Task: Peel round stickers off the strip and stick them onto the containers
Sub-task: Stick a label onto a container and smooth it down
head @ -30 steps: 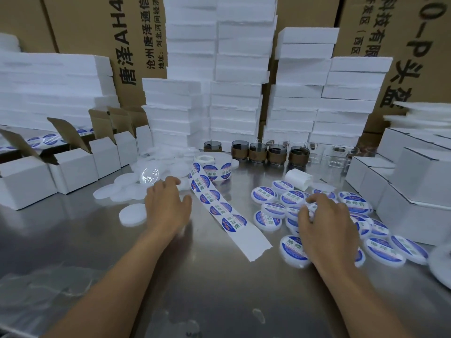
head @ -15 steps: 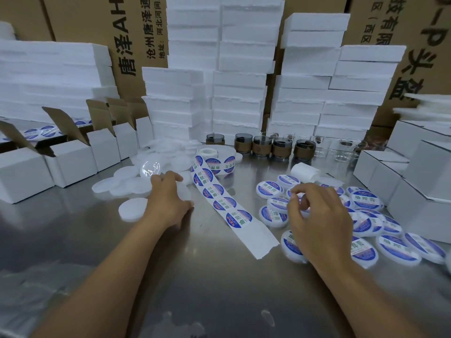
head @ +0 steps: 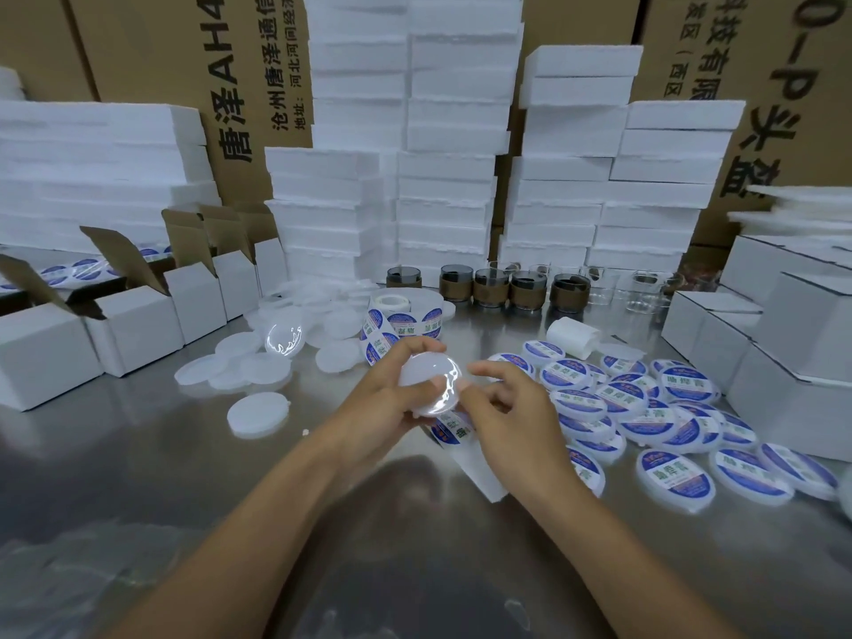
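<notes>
At the left of the steel table (head: 138, 477), open white cartons (head: 138, 315) stood in a row with their brown flaps up. Unlabelled white containers (head: 258, 408) lay scattered just in front of them, some overlapping. Toward the middle, the sticker roll (head: 401, 318) sat behind my hands. Its strip (head: 449, 431) of blue-and-white round stickers ran toward me, passed under my hands and ended in a bare stretch of backing paper. My left hand (head: 378, 408) was raised above the strip, fingers and thumb curled round one blank container (head: 431, 385), holding it by its rim with the glossy plain face tilted toward me. My right hand (head: 516, 412) met it from the other side, thumb touching the container's right edge, forefinger stretched over the top and the remaining fingers loosely bent. Whether a sticker was pinched there I could not tell. Behind, dark glass jars (head: 491, 288) with brown bands lined the foot of stacked white foam slabs (head: 442, 177). To the right, labelled containers (head: 668, 417) lay in a crowded spread, many overlapping, beside closed white cartons (head: 783, 343) at the table's right edge.
</notes>
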Demonstrator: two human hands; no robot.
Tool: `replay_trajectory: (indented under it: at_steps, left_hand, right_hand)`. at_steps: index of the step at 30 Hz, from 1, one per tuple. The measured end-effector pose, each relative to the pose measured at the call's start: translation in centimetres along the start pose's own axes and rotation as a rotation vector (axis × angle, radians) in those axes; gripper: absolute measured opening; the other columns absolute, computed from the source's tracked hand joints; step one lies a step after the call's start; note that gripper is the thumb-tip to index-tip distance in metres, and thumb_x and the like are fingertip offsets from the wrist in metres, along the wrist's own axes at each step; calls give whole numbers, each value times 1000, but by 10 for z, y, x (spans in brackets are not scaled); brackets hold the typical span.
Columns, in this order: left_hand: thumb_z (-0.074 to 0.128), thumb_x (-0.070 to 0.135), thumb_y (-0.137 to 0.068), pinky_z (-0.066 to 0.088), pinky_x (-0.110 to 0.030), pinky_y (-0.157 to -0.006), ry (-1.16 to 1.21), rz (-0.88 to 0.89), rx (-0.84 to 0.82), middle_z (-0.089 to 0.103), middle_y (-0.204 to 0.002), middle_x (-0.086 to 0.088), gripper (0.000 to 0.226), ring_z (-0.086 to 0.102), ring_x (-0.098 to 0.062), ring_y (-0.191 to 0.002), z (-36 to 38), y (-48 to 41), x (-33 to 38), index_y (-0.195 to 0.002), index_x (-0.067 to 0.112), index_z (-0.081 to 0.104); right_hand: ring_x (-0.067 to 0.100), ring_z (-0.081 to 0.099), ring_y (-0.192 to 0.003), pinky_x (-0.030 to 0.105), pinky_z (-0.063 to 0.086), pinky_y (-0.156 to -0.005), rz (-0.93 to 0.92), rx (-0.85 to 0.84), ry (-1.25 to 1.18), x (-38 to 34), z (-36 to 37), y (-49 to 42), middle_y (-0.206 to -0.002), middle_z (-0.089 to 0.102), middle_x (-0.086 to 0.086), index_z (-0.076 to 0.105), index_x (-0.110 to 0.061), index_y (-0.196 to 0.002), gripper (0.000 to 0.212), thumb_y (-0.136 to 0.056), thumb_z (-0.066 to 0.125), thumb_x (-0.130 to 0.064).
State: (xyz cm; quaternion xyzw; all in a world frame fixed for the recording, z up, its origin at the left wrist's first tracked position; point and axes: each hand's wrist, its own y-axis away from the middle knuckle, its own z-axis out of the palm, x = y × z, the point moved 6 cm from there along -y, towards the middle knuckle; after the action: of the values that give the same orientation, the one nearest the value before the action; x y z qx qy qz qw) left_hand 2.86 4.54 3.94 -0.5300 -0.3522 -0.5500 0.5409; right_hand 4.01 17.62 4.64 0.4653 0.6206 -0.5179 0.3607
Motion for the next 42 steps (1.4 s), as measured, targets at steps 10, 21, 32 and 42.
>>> replay_trajectory:
  at_steps: [10, 21, 32, 42]
  left_hand:
    - [47, 10, -95, 52, -26, -72, 151, 31, 176, 65, -91, -6, 17, 63, -17, -82, -14, -3, -4, -97, 11, 64]
    - [47, 8, -95, 59, -31, -69, 254, 35, 171, 74, -93, -6, 16, 72, -25, -84, -18, 0, 0, -105, 10, 59]
    - [56, 16, -92, 59, -31, -61, 216, 37, 354, 74, -80, -6, 9, 71, -22, -69, -27, 1, 2, -96, 9, 61]
    - [66, 30, -79, 59, -37, -73, -101, 0, 145, 72, -98, -10, 28, 67, -21, -86, -7, -3, -3, -97, 9, 68]
  right_hand:
    - [7, 52, -97, 27, 40, -79, -225, 27, 554, -3, -6, 0, -88, 64, -16, 55, -31, -115, 26, -90, 51, -37]
    - [13, 26, -134, 46, 3, -111, -247, -216, 1023, 11, 7, 0, -129, 54, -8, 28, -31, -138, 49, -93, 42, -43]
    - [14, 53, -108, 34, 22, -103, -349, 218, 702, -11, -15, 1, -109, 64, -7, 50, -27, -120, 33, -89, 57, -35]
    - [10, 50, -98, 29, 41, -82, -442, 43, 505, -12, -4, 6, -97, 48, -17, 54, -26, -117, 40, -80, 69, -26]
